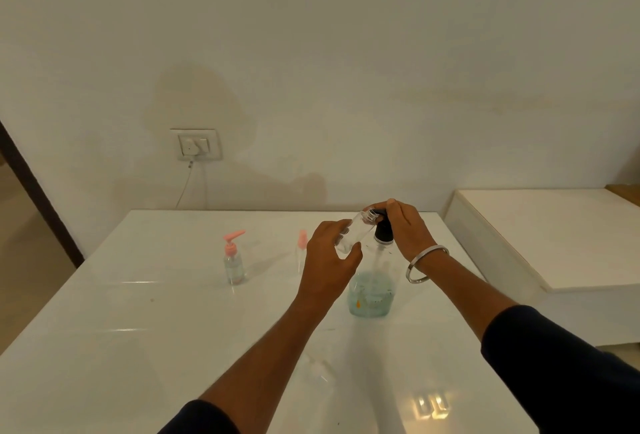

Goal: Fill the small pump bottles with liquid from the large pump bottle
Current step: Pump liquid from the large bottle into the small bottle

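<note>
The large clear pump bottle (372, 291), with blue-green liquid in its lower part and a black pump head (382, 234), stands on the white table (173, 329). My right hand (403, 229) lies over the pump head. My left hand (329, 260) grips a small clear bottle (355, 231) without a cap, tilted with its open neck at the black pump's spout. A small bottle with a pink pump (233, 260) stands to the left. A loose pink pump (302, 239) shows behind my left hand.
A wall socket (195, 144) with a hanging cable sits on the wall behind the table. A lower white surface (554, 236) lies to the right. A dark door frame runs along the far left.
</note>
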Available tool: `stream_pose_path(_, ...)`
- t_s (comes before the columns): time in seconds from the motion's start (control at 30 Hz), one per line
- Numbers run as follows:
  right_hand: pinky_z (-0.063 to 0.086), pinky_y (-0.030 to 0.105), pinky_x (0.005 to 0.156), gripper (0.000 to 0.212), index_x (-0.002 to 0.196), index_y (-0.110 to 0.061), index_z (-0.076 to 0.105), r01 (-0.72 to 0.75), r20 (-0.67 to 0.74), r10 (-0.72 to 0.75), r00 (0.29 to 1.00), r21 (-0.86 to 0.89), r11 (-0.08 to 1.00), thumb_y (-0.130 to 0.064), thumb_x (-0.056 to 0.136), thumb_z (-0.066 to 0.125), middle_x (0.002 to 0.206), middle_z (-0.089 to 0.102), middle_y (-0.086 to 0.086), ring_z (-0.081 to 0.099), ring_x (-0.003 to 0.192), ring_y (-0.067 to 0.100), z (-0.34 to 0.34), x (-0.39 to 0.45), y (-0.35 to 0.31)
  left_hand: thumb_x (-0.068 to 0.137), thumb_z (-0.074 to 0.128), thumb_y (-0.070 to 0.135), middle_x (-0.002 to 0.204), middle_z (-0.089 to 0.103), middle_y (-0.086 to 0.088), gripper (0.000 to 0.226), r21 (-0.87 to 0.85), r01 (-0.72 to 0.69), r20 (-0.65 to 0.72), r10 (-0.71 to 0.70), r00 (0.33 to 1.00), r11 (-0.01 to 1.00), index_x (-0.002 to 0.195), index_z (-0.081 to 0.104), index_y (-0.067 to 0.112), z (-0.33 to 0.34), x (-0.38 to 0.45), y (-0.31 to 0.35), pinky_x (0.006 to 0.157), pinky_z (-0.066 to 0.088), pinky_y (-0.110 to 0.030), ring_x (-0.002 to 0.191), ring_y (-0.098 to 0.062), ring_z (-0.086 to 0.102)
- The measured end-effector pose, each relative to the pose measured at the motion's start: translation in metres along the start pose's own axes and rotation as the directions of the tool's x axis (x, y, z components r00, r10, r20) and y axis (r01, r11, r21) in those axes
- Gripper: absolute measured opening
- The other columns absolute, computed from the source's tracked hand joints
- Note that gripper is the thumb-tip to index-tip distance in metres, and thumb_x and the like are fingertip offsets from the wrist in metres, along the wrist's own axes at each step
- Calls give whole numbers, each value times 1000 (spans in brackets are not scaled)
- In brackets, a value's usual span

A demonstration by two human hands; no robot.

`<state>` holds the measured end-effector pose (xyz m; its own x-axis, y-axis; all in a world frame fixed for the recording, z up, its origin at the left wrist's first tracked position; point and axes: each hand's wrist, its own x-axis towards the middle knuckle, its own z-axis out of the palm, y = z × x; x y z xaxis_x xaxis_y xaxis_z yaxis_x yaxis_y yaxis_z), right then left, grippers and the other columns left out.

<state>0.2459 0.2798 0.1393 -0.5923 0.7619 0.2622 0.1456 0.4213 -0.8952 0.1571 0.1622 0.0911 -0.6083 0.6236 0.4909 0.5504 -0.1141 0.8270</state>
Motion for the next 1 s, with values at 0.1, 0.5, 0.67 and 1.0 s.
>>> stream_pose_path(0.1, 43, -1, 68, 39, 94, -9, 64, 12, -14, -12, 1000, 10, 1000, -15, 100, 26, 92, 64, 4, 58, 83, 11, 2, -1, 1, 81, 70, 15, 104, 58, 9, 39, 4, -7, 4, 7, 1000, 1000, 118, 59, 15, -1, -1, 0, 80, 42, -6, 92, 7, 52)
stream_pose_path(0.5, 41, -3, 67, 40, 101, -5, 64, 9, 19, -9, 1000, -18, 1000, -17, 100, 26, 95, 62, 4, 56, 85, 12, -3, 1, -7, 81, 70, 17, 106, 60, 6, 38, 10, -18, -17, 19, 1000, 1000, 118, 59, 15, -2, 0, 2, 82, 46, -12, 92, -1, 56)
stream_pose_path(0.67, 42, -2, 68, 40, 97, -7, 65, 3, 11, -2, 1000, -14, 1000, -15, 100, 26, 93, 64, 5, 58, 83, 11, 1, 0, -1, 81, 70, 15, 108, 59, 6, 38, 20, 2, -19, -2, 1000, 1000, 118, 59, 15, 1, -1, -1, 80, 42, -5, 93, 5, 54)
stream_pose_path(1.0, 42, -1, 67, 39, 100, -7, 65, 40, 34, -38, 999, -56, 998, -17, 100, 27, 90, 62, 3, 57, 80, 5, -5, 0, -8, 81, 70, 15, 104, 59, 8, 37, -5, -6, -23, 6, 1000, 1000, 116, 59, 14, -1, -3, 4, 79, 40, -3, 94, 10, 51)
